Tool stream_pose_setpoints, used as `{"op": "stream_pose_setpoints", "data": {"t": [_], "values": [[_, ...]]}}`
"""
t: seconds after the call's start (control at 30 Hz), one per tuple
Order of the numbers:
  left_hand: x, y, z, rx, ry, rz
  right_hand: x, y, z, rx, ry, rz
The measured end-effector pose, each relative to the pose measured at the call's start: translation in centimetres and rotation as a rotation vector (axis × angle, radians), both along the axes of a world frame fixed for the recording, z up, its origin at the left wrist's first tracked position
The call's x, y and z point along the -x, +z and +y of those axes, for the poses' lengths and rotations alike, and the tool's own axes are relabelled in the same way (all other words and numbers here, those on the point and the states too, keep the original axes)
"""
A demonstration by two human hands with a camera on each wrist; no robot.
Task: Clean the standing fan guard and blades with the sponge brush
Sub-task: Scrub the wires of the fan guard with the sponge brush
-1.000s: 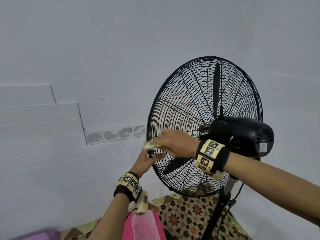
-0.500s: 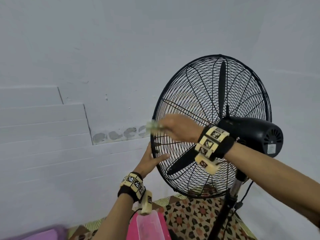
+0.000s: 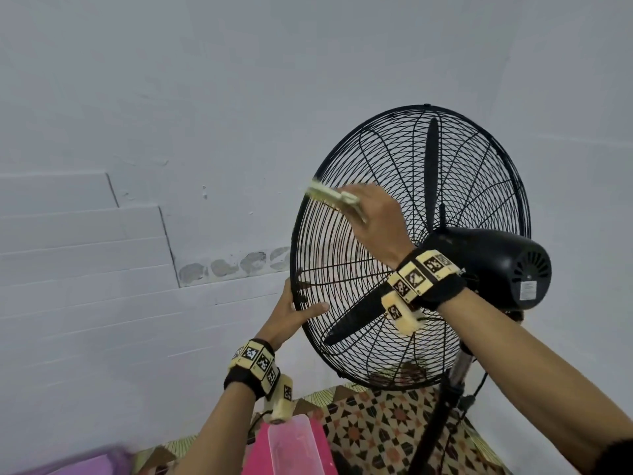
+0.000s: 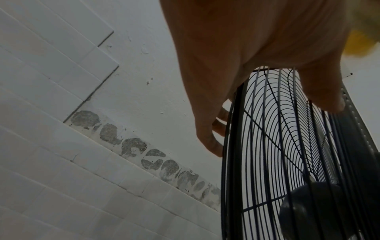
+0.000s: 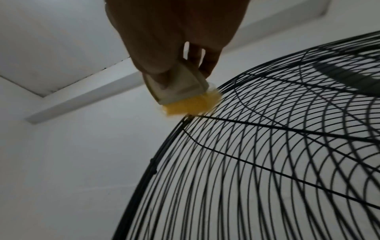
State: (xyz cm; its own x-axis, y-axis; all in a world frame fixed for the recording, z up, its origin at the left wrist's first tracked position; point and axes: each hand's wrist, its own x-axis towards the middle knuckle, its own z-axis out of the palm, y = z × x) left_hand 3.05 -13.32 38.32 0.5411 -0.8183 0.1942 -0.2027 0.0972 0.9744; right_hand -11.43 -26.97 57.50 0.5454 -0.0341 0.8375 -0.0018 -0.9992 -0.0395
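Observation:
A black standing fan stands by the wall, its wire guard [image 3: 479, 159] round the dark blades [image 3: 432, 166]. My right hand [image 3: 373, 217] grips the pale sponge brush [image 3: 334, 197], whose yellow sponge tip [image 5: 191, 105] touches the guard's upper left rim [image 5: 185, 123]. My left hand [image 3: 291, 313] holds the guard's left rim [image 4: 230, 146], fingers curled round the front and thumb [image 4: 320, 91] on the back wires. The motor housing [image 3: 496, 265] sits behind my right wrist.
The fan pole [image 3: 442, 406] and its cable run down to a patterned floor mat [image 3: 387, 430]. A pink container with a clear lid [image 3: 294, 447] stands below my left forearm. A white tiled wall [image 3: 85, 269] is close on the left.
My right hand has swept the sponge brush up along the guard's left rim, from the mid height to the upper left. My left hand keeps its hold on the rim.

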Motion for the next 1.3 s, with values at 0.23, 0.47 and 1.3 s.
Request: {"op": "stream_pose_setpoints", "data": {"t": [0.23, 0.47, 1.3], "values": [[-0.3, 1.4, -1.3, 0.032, 0.113, -0.01, 2.1, -3.6, 2.1, 0.048, 0.096, 0.502], [0.0, 2.0, -1.1, 0.034, 0.116, -0.013, 1.8, -3.9, 1.1, -0.025, 0.008, 0.341], [-2.0, 9.6, -0.4, -0.089, 0.05, 0.084, 5.7, -7.2, 0.8, -0.159, 0.058, 0.583]]}}
